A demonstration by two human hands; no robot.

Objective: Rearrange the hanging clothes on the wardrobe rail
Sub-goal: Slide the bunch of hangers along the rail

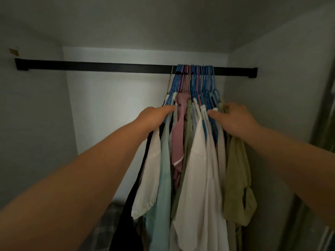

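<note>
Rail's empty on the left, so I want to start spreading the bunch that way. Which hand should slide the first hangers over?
Left. The left hand already rests at the bunch's left edge by the blue plastic hangers, beside the bare black rail. The right hand is on the far side.

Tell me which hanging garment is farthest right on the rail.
The olive-green garment, at the right edge of the bunch beside the right hand. The white, mauve and pale blue pieces all hang left of it.
</note>
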